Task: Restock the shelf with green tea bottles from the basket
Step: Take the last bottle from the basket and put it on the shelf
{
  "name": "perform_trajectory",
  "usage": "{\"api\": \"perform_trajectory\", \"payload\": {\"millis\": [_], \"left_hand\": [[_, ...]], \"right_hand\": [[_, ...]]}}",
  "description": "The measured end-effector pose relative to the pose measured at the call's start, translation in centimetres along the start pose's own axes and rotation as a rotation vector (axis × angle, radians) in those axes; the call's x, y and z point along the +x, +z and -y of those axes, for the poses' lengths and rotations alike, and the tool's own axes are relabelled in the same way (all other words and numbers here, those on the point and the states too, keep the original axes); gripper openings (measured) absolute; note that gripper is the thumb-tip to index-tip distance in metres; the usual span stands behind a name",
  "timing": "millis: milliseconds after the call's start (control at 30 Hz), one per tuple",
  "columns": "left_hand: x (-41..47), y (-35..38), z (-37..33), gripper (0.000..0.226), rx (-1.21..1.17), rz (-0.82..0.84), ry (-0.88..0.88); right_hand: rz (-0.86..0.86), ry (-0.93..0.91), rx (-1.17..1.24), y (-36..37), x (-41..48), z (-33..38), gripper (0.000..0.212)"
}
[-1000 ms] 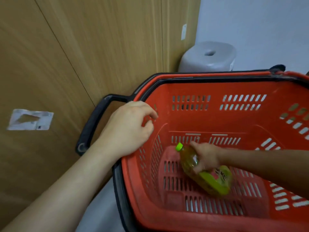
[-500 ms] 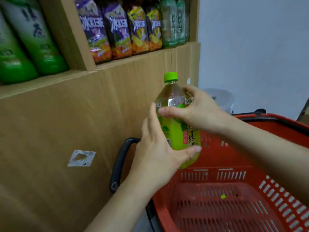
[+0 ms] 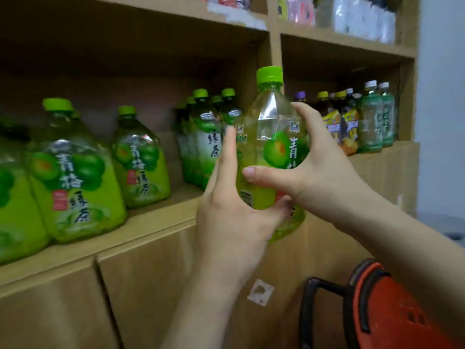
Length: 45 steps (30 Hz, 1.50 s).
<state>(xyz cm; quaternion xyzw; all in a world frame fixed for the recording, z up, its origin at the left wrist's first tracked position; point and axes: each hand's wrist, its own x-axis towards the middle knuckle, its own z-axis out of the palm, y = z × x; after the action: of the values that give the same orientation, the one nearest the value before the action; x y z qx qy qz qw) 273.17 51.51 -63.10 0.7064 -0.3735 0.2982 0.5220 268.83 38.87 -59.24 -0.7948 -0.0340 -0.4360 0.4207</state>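
A green tea bottle (image 3: pixel 270 137) with a green cap is held upright in front of the wooden shelf (image 3: pixel 161 220). My left hand (image 3: pixel 231 217) cups its lower left side and base. My right hand (image 3: pixel 317 170) grips its right side, thumb across the label. Several matching green tea bottles (image 3: pixel 75 177) stand on the shelf to the left, and slimmer green bottles (image 3: pixel 206 137) stand behind the held one. A corner of the red basket (image 3: pixel 392 311) with its black handle shows at the lower right.
Mixed drink bottles (image 3: pixel 362 119) fill the right shelf compartment past a wooden divider (image 3: pixel 274 46). Packaged goods sit on the shelf above. A gap of bare shelf lies between the large green bottles and the slim ones. A white wall (image 3: pixel 440 96) is at the right.
My right hand lifted the bottle out of the basket, my left hand joined it, and both raised it up to shelf height. The view tilted up from the basket to the shelf.
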Motion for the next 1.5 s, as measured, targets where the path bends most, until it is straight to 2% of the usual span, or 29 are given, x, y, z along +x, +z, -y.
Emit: {"api": "perform_trajectory", "payload": {"millis": [133, 233, 333, 400, 467, 533, 600, 700, 800, 900, 1067, 1233, 1367, 1500], "left_hand": [[1.7, -4.1, 1.2, 0.104, 0.295, -0.062, 0.079], [2.3, -7.0, 2.6, 0.099, 0.477, -0.085, 0.062], [2.8, -9.7, 3.8, 0.075, 0.546, -0.153, 0.089], [2.9, -11.1, 4.4, 0.058, 0.591, -0.283, 0.125], [2.8, -12.3, 4.8, 0.048, 0.678, -0.495, 0.095], [2.8, -13.8, 5.4, 0.053, 0.731, -0.668, 0.017], [2.7, -15.9, 6.2, 0.071, 0.757, -0.725, -0.11], [2.8, -19.0, 7.8, 0.102, 0.703, -0.647, -0.326], [2.6, -20.3, 8.8, 0.115, 0.638, -0.477, -0.464], [2.3, -20.7, 9.1, 0.119, 0.769, -0.381, -0.45], [1.9, -21.6, 9.5, 0.112, 0.909, -0.374, -0.402], [1.5, -22.4, 9.3, 0.108, 0.982, -0.345, -0.391], [1.8, -23.6, 8.5, 0.11, 1.049, -0.277, -0.415], [2.1, -23.6, 8.1, 0.11, 1.094, -0.237, -0.431]], "right_hand": [[-0.033, -0.02, 0.073, 4.7, 2.3, 1.4, 0.114], [-0.001, -0.035, 0.047, 8.5, 3.2, 2.0, 0.114], [0.071, -0.056, -0.058, 11.6, 4.0, 2.6, 0.116], [0.122, -0.055, -0.075, 13.2, 4.5, 3.0, 0.119], [0.212, -0.039, -0.031, 14.2, 5.0, 2.8, 0.119], [0.369, -0.013, 0.009, 14.3, 5.2, 2.5, 0.118], [0.494, -0.008, -0.016, 14.4, 5.1, 2.0, 0.123], [0.43, -0.012, -0.023, 15.1, 4.5, 1.5, 0.126], [0.316, -0.006, -0.073, 16.8, 4.2, 1.2, 0.124], [0.283, 0.016, -0.114, 17.9, 4.5, 1.1, 0.123], [0.232, -0.012, -0.326, 17.9, 5.3, 1.1, 0.128], [0.199, -0.026, -0.463, 18.1, 4.9, 0.9, 0.124], [0.245, -0.023, -0.335, 18.0, 4.5, 0.3, 0.121], [0.385, -0.076, -0.403, 17.7, 3.4, 0.3, 0.122]]}}
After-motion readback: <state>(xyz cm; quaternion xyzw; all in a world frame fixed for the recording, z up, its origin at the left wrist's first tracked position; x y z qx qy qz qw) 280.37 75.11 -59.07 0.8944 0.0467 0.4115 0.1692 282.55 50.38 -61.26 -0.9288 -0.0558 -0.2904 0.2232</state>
